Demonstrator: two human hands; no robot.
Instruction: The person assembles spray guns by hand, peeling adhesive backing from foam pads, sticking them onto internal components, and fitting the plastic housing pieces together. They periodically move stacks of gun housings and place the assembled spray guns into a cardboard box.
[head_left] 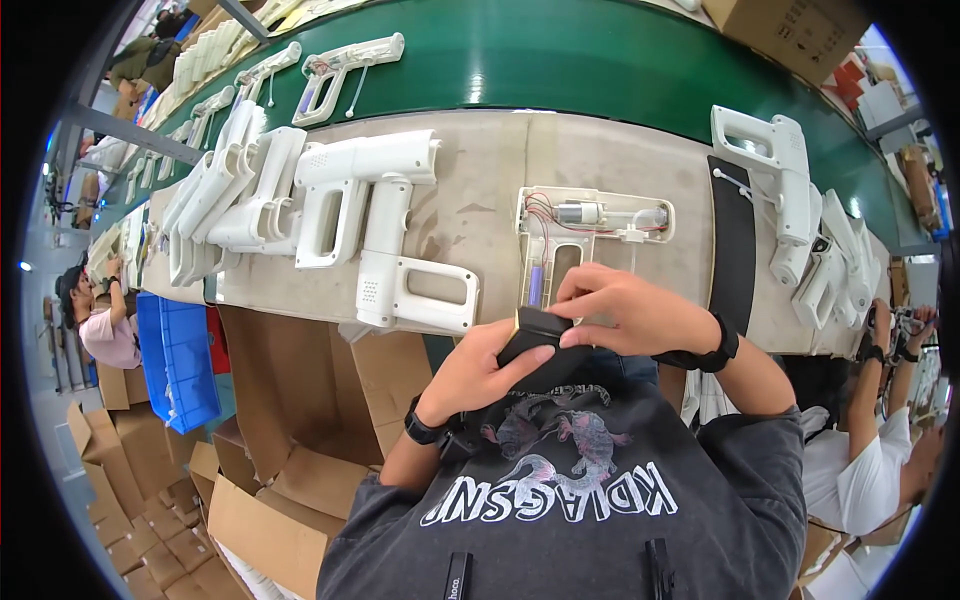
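My left hand (482, 368) is wrapped round a small black block (541, 322) with a yellowish edge, close to my chest. It may be a stack of dark pads, but I cannot tell. The thumb and fingers of my right hand (632, 312) pinch at the block's right edge; anything thin between them is too small to make out. Just beyond my hands lies an opened white gun-shaped housing (652, 228). Inside it are a silver motor (578, 213), red wires and a purple cylinder (536, 284) in the grip.
White housing shells (345, 160) are piled on the left of the bench (480, 160). More gun-shaped units (795, 190) lie right, beside a black strip (733, 260). Behind runs a green conveyor (560, 75) carrying similar units. Cardboard boxes (270, 520) and a blue bin (178, 360) stand lower left; co-workers flank me.
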